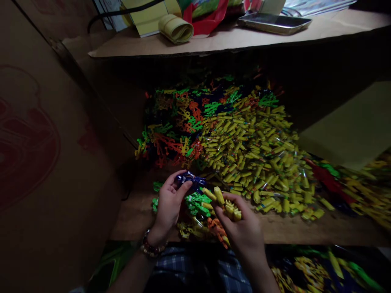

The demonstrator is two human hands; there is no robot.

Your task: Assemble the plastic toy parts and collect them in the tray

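Yellow tubes are bunched in the curled right hand, just right of the dark blue piece pinched in the left hand, near a yellow pile. Bringing tube and piece together seems the step; next likely calls for freeing one tube while the left pinch stays steady.
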